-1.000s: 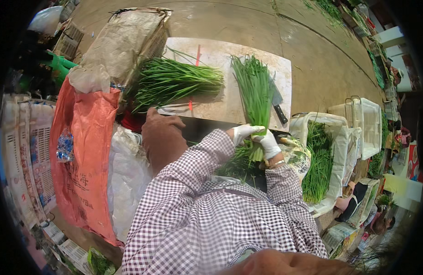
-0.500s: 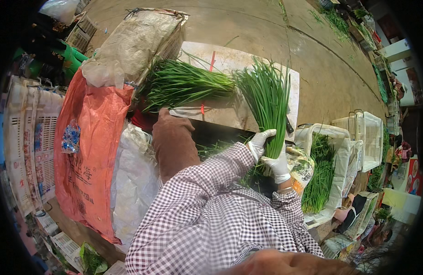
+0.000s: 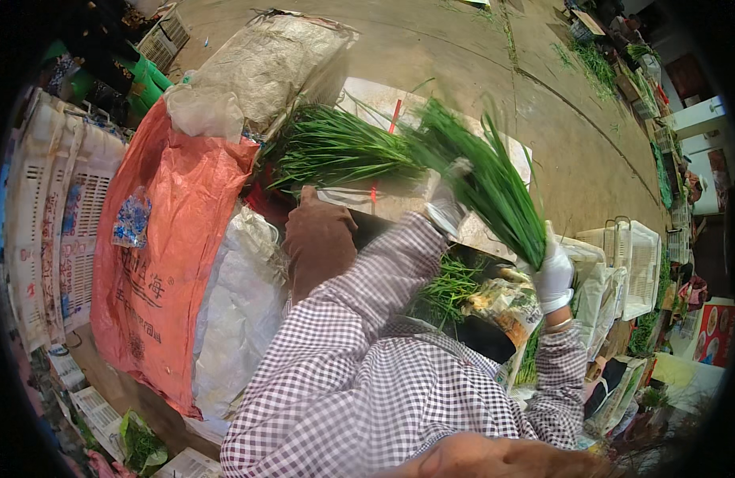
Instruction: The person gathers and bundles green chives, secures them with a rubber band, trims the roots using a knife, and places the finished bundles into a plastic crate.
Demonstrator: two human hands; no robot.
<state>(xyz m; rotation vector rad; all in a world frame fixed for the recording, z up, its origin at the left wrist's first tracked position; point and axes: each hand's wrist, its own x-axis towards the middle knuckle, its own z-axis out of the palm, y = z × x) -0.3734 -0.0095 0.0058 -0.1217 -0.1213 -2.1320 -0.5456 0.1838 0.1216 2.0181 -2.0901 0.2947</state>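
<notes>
My right hand, in a white glove, is closed around the stem end of a bundle of chives. The long green leaves slant up and to the left from it, their tips blurred. Against the left side of these leaves is my gloved left hand, smeared by motion, so its grip is unclear. A second bundle of chives lies on the pale board, to the left of my left hand. Red ties stick out from beneath that bundle.
An orange-red sack and a clear plastic bag stand at my left. Behind them is a covered crate. Loose chives and a printed plastic bag lie before my body. White crates stand at right.
My right hand has carried the stem end of the bundle to the right, tilting its leaves leftward. My left hand has moved off the stems and up along the leaves.
</notes>
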